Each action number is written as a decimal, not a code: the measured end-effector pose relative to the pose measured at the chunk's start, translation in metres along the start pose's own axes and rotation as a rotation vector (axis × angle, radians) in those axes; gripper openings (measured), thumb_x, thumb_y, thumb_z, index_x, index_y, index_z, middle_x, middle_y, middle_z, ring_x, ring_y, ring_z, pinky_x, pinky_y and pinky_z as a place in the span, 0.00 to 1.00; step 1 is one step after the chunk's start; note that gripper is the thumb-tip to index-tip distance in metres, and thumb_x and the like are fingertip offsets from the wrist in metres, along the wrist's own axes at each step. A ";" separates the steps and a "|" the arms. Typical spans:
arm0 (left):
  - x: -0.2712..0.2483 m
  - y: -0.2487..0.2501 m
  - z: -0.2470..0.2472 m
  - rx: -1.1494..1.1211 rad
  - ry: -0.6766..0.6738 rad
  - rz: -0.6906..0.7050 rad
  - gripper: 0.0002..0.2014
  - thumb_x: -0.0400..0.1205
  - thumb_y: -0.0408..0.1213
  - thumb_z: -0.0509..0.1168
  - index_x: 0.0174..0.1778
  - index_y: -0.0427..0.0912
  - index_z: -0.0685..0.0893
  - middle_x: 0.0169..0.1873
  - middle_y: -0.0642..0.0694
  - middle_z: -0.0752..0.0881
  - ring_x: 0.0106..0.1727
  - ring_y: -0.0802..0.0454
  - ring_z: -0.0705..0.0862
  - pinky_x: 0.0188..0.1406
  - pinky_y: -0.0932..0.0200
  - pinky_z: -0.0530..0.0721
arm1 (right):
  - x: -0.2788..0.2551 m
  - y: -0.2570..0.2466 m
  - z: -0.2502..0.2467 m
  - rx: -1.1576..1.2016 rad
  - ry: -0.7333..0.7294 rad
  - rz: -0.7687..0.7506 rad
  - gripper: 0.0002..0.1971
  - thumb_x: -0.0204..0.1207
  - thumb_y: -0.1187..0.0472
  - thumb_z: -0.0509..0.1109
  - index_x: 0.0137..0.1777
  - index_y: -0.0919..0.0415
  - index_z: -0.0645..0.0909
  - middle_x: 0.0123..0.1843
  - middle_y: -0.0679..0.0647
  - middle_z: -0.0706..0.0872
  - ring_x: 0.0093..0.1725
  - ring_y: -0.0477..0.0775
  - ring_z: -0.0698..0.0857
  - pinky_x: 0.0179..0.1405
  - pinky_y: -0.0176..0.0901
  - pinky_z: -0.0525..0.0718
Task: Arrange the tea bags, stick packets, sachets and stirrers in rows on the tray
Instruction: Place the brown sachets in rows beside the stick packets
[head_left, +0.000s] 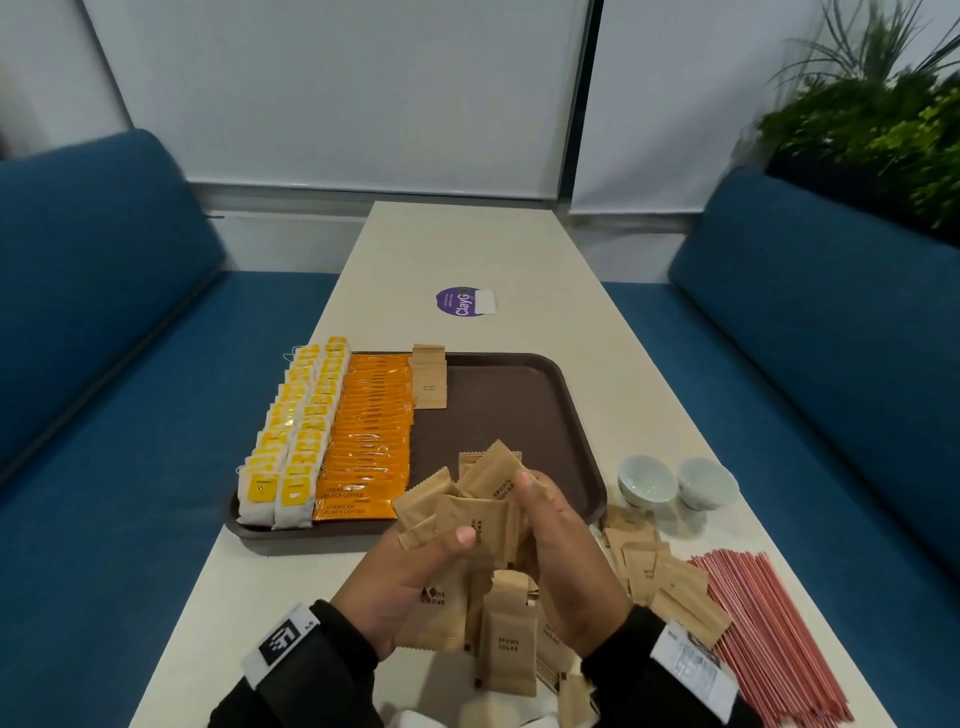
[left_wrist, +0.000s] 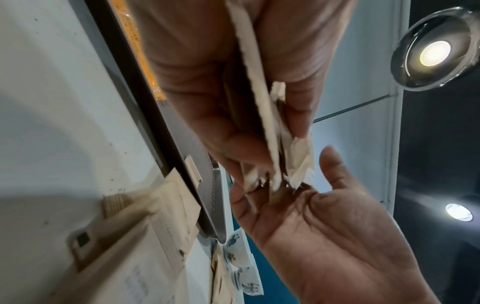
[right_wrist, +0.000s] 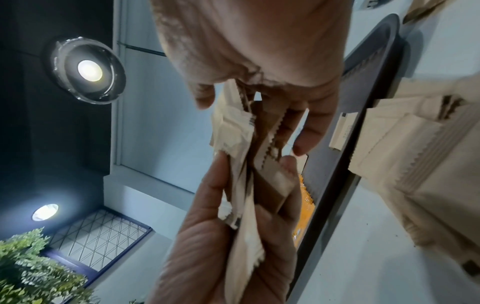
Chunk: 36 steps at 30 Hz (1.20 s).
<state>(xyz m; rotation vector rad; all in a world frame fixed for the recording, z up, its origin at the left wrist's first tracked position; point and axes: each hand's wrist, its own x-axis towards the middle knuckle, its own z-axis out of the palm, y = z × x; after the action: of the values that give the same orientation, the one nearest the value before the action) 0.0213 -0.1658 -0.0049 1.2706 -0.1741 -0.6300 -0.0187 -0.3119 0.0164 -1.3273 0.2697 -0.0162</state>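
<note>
A fanned bunch of brown sugar sachets (head_left: 470, 506) sits between both hands, held above the near edge of the tray (head_left: 519, 410), at about 6 o'clock from the tray's middle. The left hand (head_left: 415, 582) has its fingers curled under the bunch and its thumb pressed on top, gripping it. The right hand (head_left: 566, 561) stands edge-on against the bunch's right side, its fingers nearly straight and its thumb up, touching the sachets rather than clasping them; the left wrist view shows its palm open.

On the tray, a short stack of sachets (head_left: 429, 376) lies at 12 o'clock, touching the orange coffee packets (head_left: 371, 431), which run in a row down to 8 o'clock. Two rows of yellow-tagged tea bags (head_left: 296, 426) fill the 9 o'clock edge, just beside the coffee.

More loose sachets (head_left: 506, 639) lie on the table (head_left: 467, 244) under the wrists and at 4 o'clock of the tray. Red stirrers (head_left: 769, 639) lie in a bundle further out at 4 o'clock. Two white cups (head_left: 675, 483) stand at 3 o'clock, just beside the tray. A purple sticker (head_left: 460, 301) lies at 12 o'clock, apart from the tray.
</note>
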 end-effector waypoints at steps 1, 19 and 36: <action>0.001 -0.001 -0.002 0.010 0.012 0.009 0.29 0.62 0.47 0.75 0.59 0.43 0.82 0.46 0.40 0.91 0.43 0.45 0.89 0.38 0.54 0.86 | 0.001 0.000 0.001 0.006 0.009 0.005 0.17 0.83 0.48 0.57 0.59 0.55 0.81 0.54 0.58 0.90 0.55 0.60 0.88 0.58 0.60 0.85; -0.003 -0.009 -0.024 -0.051 0.095 -0.062 0.37 0.48 0.48 0.78 0.56 0.46 0.83 0.43 0.41 0.91 0.48 0.41 0.86 0.45 0.47 0.84 | 0.014 -0.015 -0.012 -0.235 -0.018 0.065 0.07 0.76 0.70 0.70 0.47 0.59 0.87 0.38 0.52 0.89 0.32 0.45 0.80 0.25 0.34 0.76; 0.000 -0.006 -0.066 -0.055 0.161 -0.120 0.47 0.42 0.51 0.82 0.61 0.47 0.79 0.48 0.46 0.91 0.55 0.44 0.86 0.45 0.53 0.83 | 0.200 -0.046 0.027 -0.607 0.101 0.200 0.08 0.78 0.66 0.69 0.38 0.58 0.80 0.33 0.54 0.83 0.28 0.47 0.76 0.25 0.34 0.73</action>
<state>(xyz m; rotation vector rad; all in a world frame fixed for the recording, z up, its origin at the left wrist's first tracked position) 0.0495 -0.1114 -0.0308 1.2794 0.0530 -0.6280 0.1875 -0.3304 0.0295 -1.8987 0.5198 0.1797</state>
